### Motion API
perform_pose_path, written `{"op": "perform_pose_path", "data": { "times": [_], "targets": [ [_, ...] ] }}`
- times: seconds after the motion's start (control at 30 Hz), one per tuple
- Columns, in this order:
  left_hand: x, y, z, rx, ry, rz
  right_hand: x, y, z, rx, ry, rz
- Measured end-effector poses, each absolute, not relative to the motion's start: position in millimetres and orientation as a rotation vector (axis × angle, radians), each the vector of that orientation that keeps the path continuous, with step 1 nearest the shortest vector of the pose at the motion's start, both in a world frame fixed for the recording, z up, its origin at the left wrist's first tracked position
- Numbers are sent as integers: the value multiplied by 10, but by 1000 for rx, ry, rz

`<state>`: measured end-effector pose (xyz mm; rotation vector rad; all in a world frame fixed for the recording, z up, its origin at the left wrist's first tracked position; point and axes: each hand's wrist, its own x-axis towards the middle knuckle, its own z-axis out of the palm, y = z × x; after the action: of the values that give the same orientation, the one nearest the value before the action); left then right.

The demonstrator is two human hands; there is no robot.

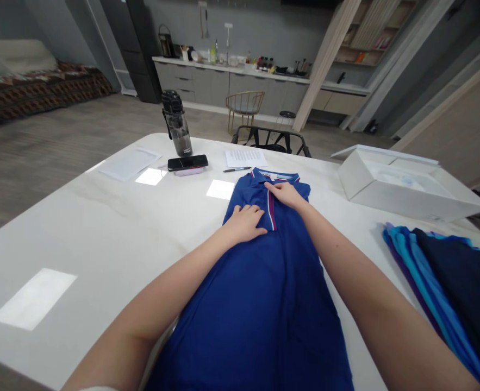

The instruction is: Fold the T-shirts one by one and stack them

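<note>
A blue polo shirt (256, 304) lies lengthwise on the white table, its collar at the far end. White and red stripes edge the collar and run down the placket (271, 209). My left hand (245, 224) rests flat on the chest, left of the placket, with its fingers stretched out. Farther up, my right hand (284, 194) has its fingers together at the top of the placket, just below the collar, gripping the fabric there. The shirt's lower end runs out of view between my forearms.
Folded garments (447, 282) are piled at the right. Behind them stands an open white box (406, 198). A pen (237, 169), a printed sheet (245, 158), a phone (187, 162), a water bottle (178, 127) and a paper sheet (129, 163) lie or stand toward the table's far side.
</note>
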<state>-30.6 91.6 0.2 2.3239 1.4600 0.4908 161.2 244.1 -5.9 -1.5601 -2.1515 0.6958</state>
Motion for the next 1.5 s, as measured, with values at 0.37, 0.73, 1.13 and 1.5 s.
{"op": "perform_pose_path", "data": {
  "times": [0.37,0.73,1.13,1.5],
  "targets": [
    [-135,939,129,2441,1484,684,1725,2298,72,-1547,-1985,455],
    [116,776,5,2666,1466,388,2562,2120,-253,-1741,-1766,523],
    [207,738,-41,2523,1396,530,2789,2094,-79,-1874,-1752,314],
    [121,879,-506,2474,1278,692,2290,1370,-204,-1516,-2197,117]
  ]
}}
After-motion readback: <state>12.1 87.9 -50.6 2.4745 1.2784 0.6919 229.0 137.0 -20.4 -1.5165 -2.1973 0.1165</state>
